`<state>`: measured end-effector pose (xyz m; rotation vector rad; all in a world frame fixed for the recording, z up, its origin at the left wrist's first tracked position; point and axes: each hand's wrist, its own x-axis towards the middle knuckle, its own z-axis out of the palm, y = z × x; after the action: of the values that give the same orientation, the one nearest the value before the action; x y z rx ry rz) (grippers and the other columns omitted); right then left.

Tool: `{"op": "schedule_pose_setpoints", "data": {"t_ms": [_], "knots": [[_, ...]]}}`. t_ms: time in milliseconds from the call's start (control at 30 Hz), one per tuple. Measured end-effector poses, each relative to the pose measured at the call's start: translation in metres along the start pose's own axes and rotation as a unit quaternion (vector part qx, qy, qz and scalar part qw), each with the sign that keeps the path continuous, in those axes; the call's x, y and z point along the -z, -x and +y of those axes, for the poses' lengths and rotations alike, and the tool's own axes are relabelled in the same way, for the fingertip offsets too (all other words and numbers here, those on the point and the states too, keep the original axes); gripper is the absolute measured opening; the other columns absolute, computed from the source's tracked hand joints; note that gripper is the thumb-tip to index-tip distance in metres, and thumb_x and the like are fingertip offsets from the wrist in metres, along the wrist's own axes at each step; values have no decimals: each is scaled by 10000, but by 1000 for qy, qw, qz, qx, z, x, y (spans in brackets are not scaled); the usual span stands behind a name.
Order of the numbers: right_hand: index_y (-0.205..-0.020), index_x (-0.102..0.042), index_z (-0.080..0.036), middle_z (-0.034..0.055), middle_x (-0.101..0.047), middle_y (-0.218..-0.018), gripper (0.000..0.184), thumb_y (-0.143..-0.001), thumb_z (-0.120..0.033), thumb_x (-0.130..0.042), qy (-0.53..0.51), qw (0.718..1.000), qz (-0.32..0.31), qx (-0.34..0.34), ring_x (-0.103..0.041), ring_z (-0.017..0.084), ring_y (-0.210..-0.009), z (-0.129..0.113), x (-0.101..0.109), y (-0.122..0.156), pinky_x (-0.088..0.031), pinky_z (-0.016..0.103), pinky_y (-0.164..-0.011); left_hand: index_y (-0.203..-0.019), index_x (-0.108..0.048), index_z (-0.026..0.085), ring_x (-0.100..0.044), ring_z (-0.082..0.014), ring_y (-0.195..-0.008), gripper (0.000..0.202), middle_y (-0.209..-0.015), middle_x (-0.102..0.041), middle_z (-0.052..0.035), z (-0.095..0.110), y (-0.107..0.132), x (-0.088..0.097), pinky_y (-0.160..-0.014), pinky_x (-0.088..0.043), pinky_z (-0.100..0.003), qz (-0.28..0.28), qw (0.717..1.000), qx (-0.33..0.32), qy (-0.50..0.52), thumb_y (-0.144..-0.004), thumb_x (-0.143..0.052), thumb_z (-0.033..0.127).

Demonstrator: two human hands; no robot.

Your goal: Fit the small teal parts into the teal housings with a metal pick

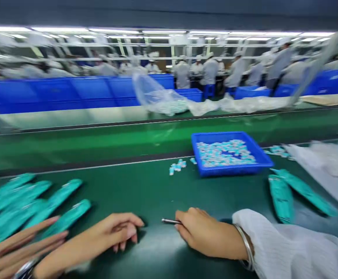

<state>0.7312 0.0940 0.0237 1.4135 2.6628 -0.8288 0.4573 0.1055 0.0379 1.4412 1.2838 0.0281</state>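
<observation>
Steel is all that shows of the slim tool (169, 221) pinched in my right hand (206, 232), just a polished tip poking out past my closed fingers, with the rest hidden in my grip. It lies pretty much sideways, long axis running along the near edge of the green workbench (145, 193), tip pointing left toward my left hand (110, 232). That hand is curled loosely, with a small gap between it and the tip, and I can't tell if it's holding anything. There's a thin metal bangle (246, 242) on my right wrist, with a white ribbed sleeve (288, 248) behind it.

Straight ahead, by the bench's far edge, sits a shallow blue plastic tray (229, 170) heaped with tiny white-and-blue parts (225, 153), a few stray parts (176, 167) just off its left corner. Glossy teal packets (55, 197) fan out toward the left edge, and two more teal packets (282, 197) lie to the right. The spread fingers (20, 240) in the bottom-left corner might be a neighbour's, hard to say. Beyond the green conveyor (157, 135), there's a crumpled clear plastic bag (151, 93), a long row of blue bins (55, 93), and blurry people in white (209, 71).
</observation>
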Motion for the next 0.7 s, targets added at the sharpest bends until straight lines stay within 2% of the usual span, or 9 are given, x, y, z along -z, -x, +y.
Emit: {"op": "schedule_pose_setpoints", "data": {"t_ms": [100, 167, 233, 267, 333, 400, 467, 567, 700], "knots": [[-945, -548, -173, 87, -656, -843, 204, -927, -212, -349, 25, 999, -20, 42, -632, 229, -741, -14, -11, -10, -270, 267, -549, -1005, -650, 228, -593, -142, -745, 366, -884, -666, -8, 17, 38, 30, -688, -467, -220, 17, 999, 29, -25, -745, -618, 484], [-945, -542, -180, 73, -663, -847, 193, -927, -192, -351, 46, 997, -27, 61, -634, 234, -729, -16, -17, -10, -245, 278, -542, -966, -650, 217, -573, -123, -707, 302, -824, -665, 17, 21, 51, 55, -673, -450, -199, 142, 987, 31, -73, -784, -574, 446], [-938, -533, -191, 53, -668, -853, 181, -929, -189, -353, 59, 995, -9, 74, -635, 233, -716, -14, -25, -9, -227, 286, -536, -950, -640, 190, -570, -122, -729, 300, -775, -656, 38, 18, 53, 80, -663, -428, -172, 291, 945, 30, -149, -778, -578, 428], [-927, -529, -198, 42, -668, -850, 172, -930, -193, -357, 64, 995, 9, 81, -633, 231, -705, -12, -29, -8, -223, 288, -534, -958, -637, 174, -573, -127, -749, 333, -771, -652, 43, 15, 51, 91, -665, -420, -164, 343, 919, 29, -193, -757, -600, 437], [-905, -518, -206, 25, -662, -835, 150, -927, -193, -371, 81, 991, 50, 97, -626, 221, -672, -7, -39, -8, -221, 289, -524, -968, -638, 139, -581, -148, -803, 427, -786, -644, 37, 8, 41, 106, -689, -411, -161, 402, 875, 26, -268, -707, -643, 476], [-886, -507, -208, 15, -649, -802, 120, -915, -184, -393, 108, 984, 88, 115, -611, 213, -620, -4, -47, -8, -218, 288, -506, -937, -651, 121, -583, -163, -833, 469, -789, -631, 25, 2, 32, 111, -714, -405, -168, 419, 849, 18, -320, -692, -647, 520], [-881, -497, -207, 14, -635, -787, 86, -894, -169, -421, 136, 975, 113, 135, -598, 207, -583, -3, -54, -9, -225, 285, -488, -906, -663, 135, -584, -160, -826, 460, -788, -625, 23, -4, 29, 108, -717, -399, -170, 407, 846, 8, -344, -701, -634, 546], [-882, -489, -202, 19, -621, -782, 76, -869, -150, -436, 158, 966, 131, 159, -586, 203, -555, -4, -56, -9, -253, 283, -474, -945, -661, 185, -593, -152, -791, 465, -801, -631, 37, -15, 39, 92, -691, -404, -173, 369, 869, 6, -329, -651, -690, 544], [-881, -493, -194, 29, -635, -784, 104, -877, -173, -391, 111, 976, 105, 153, -603, 214, -585, -7, -42, -6, -300, 281, -485, -1026, -628, 285, -592, -223, -957, 469, -952, -661, 63, -28, 60, 72, -800, -436, -241, 336, 910, 28, -239, -617, -748, 479]]}}
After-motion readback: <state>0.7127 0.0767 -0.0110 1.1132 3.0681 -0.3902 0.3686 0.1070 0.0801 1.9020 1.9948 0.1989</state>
